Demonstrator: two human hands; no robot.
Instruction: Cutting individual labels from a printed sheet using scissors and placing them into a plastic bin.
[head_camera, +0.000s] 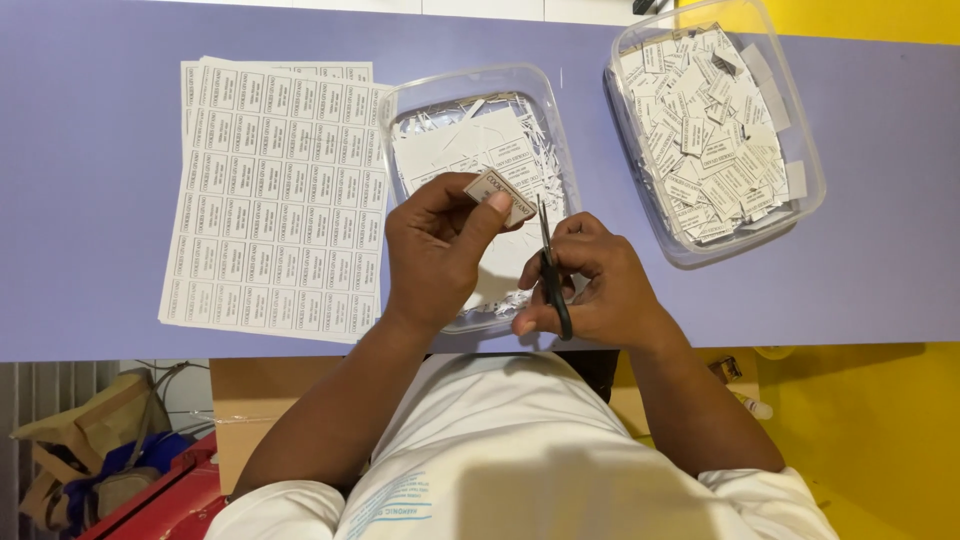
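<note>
The left hand (432, 255) pinches a small stack of cut paper labels (500, 193) between thumb and fingertips, its grip closed on them just above the near-middle clear plastic tub (555, 110). The right hand (590, 285) has its fingers through the dark handles of a pair of scissors (551, 270), grip closed on them; the thin blades point away and look nearly shut beside the labels.

Judging by how things lie, the cutting is well along but not finished. The far-right clear tub (800, 140) is heaped with loose, finished rectangular labels, each a small white slip with dark print. The middle tub under the hands holds the waste: thin white slivers and larger blank offcuts, crinkled and tangled. To the left, a short stack of uncut printed sheets (275, 195) lies flat on the desk (90, 180), each sheet a tidy grid of the same label (at least two sheets, since a second edge shows behind the top one), so a good many labels remain to be cut.

The paper looks matte and light; the tubs are glossy, with rounded corners and thin walls. The desk is a smooth lilac surface, with yellow beyond it on the right.
</note>
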